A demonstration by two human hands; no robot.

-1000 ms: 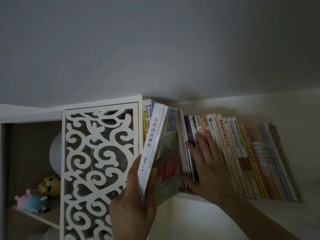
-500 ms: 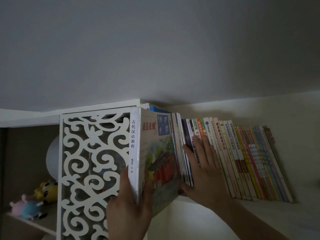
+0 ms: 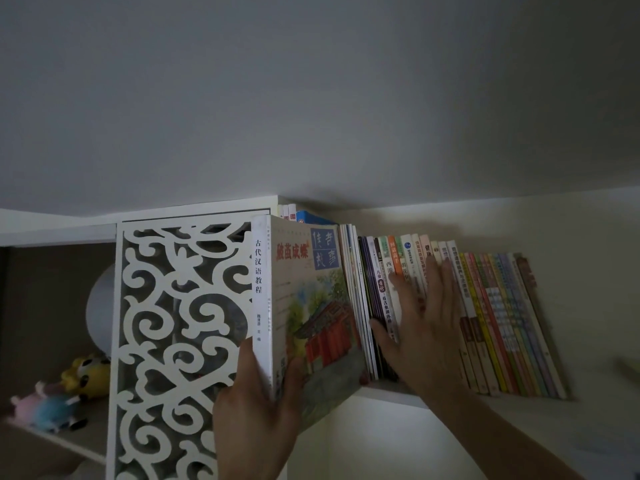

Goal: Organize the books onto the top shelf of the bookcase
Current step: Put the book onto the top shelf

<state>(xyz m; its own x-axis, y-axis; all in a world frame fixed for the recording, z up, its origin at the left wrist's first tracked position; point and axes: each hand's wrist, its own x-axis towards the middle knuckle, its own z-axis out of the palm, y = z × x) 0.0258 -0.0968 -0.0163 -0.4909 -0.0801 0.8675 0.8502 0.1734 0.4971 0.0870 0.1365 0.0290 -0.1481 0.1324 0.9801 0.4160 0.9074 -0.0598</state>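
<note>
sliding in 2 books (image 3: 298, 306) gripped by the left hand (image 3: 258, 417) at the top shelf (image 3: 391, 398) edge. right hand (image 3: 420, 327), fingers flat, presses the row (image 3: 485, 320) aside; i'd widen that gap and keep them upright.

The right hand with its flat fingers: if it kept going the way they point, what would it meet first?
The right hand already lies flat on the spines of the shelved books. Going further up, its fingertips would probably slide off their tops toward the wall, though depth is unclear.
</note>
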